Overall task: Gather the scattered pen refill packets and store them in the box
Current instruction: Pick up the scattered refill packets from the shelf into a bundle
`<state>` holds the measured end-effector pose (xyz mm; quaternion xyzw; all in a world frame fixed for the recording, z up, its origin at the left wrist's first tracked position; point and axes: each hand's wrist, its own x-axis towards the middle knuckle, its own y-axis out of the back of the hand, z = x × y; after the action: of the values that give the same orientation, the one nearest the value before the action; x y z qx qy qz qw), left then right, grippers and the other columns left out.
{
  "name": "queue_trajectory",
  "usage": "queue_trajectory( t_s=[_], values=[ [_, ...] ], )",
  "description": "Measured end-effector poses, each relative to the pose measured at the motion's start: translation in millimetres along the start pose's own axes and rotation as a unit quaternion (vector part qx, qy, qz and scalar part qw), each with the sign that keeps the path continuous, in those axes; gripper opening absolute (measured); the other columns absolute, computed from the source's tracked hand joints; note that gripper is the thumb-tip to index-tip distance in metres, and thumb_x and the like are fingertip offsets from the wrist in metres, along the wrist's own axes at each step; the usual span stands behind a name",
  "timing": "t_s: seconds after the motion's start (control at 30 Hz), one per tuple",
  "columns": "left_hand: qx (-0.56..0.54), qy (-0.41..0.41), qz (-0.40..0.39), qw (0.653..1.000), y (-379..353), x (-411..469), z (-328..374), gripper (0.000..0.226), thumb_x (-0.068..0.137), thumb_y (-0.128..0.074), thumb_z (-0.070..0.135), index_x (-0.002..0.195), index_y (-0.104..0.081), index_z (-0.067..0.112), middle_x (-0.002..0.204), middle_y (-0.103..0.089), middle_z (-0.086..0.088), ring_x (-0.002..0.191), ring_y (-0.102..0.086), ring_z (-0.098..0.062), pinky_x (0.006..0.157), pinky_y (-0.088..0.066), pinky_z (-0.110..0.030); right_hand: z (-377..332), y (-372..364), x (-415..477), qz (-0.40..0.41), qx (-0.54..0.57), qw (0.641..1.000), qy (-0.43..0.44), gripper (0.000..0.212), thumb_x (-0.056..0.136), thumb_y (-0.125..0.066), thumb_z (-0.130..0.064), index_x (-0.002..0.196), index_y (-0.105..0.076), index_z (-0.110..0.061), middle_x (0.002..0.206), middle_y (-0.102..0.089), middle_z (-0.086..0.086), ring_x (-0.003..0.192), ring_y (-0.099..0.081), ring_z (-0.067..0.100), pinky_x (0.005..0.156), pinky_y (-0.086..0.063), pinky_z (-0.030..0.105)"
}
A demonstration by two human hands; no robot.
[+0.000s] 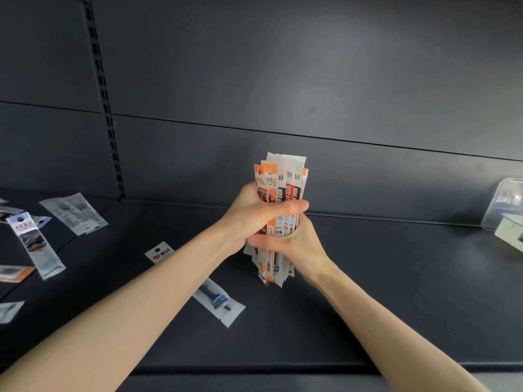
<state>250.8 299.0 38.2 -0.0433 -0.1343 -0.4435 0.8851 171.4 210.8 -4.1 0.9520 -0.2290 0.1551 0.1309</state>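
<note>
We are gripping packet bundle upright over mid shelf: left hand above right hand, fingers curling round it. Worth squaring lower ends on shelf before carrying right. Clear box sitting far right, half out of frame; contents unclear. Loose packets lying left.

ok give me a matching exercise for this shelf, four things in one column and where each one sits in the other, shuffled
Things
1. bundle of orange, white and black refill packets
2. clear packet with a blue-banded refill
3. clear plastic box
4. pale packet with a brown picture

Places
a. far right edge of the dark shelf
b. flat, partly hidden by the left forearm
c. upright, gripped by the left hand and the right hand
d. flat, at the far left

Pairs: 1-c, 2-b, 3-a, 4-d
</note>
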Motion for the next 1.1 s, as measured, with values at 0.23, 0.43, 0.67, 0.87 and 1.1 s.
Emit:
queue_trajectory(
  t_s=[0.23, 0.43, 0.67, 0.87, 1.1],
  values=[
    [0.0, 0.001, -0.067, 0.998, 3, -3, 3, 0.035, 0.083, -0.066, 0.025, 0.118, -0.06, 0.023, 0.111, -0.07, 0.004, 0.102, -0.067, -0.009, 0.087, -0.054, -0.026, 1, 1, 2, 0.009, 0.012, 0.999, -0.034, 0.038, 0.072, -0.076, 0.006, 0.106, -0.065, -0.007, 0.094, -0.073, 0.003, 0.092, -0.071, 0.017, 0.08, -0.058, 0.03],
    [0.168, 0.034, -0.13, 0.977, 47, -17, -3, 0.072, 0.068, -0.074, 0.054, 0.13, -0.05, 0.027, 0.132, -0.057, 0.014, 0.123, -0.05, 0.0, 0.107, -0.038, -0.029, 3, 1, 0, 0.009, 0.034, 0.998, -0.057, 0.031, 0.067, -0.075, -0.005, 0.097, -0.069, -0.014, 0.088, -0.074, 0.0, 0.089, -0.071, 0.018, 0.084, -0.057, 0.036],
    [0.491, 0.128, -0.223, 0.832, 129, -61, -15, 0.05, 0.07, -0.078, 0.045, 0.115, -0.057, 0.045, 0.121, -0.051, 0.027, 0.112, -0.046, 0.009, 0.1, -0.036, -0.02, -4, -3, -5, -0.038, 0.032, 0.994, -0.102, 0.037, 0.062, -0.074, -0.019, 0.097, -0.06, -0.02, 0.092, -0.069, 0.003, 0.095, -0.067, 0.024, 0.095, -0.051, 0.048],
    [0.478, 0.073, -0.158, 0.861, 118, -64, -16, 0.018, 0.069, -0.081, 0.029, 0.079, -0.066, 0.03, 0.086, -0.065, 0.012, 0.081, -0.058, 0.0, 0.072, -0.044, -0.019, -8, 1, -7, -0.114, 0.037, 0.987, -0.111, 0.043, 0.065, -0.07, -0.017, 0.105, -0.059, -0.013, 0.095, -0.07, 0.009, 0.085, -0.07, 0.019, 0.086, -0.055, 0.04],
    [0.44, -0.019, -0.067, 0.895, 99, -44, 9, 0.01, 0.076, -0.076, 0.019, 0.076, -0.069, 0.027, 0.078, -0.07, 0.007, 0.075, -0.061, -0.008, 0.071, -0.047, -0.027, -10, 13, -7, -0.066, 0.117, 0.987, -0.087, 0.038, 0.066, -0.068, -0.01, 0.103, -0.062, -0.013, 0.099, -0.074, 0.008, 0.097, -0.069, 0.025, 0.086, -0.054, 0.039]
  ],
)
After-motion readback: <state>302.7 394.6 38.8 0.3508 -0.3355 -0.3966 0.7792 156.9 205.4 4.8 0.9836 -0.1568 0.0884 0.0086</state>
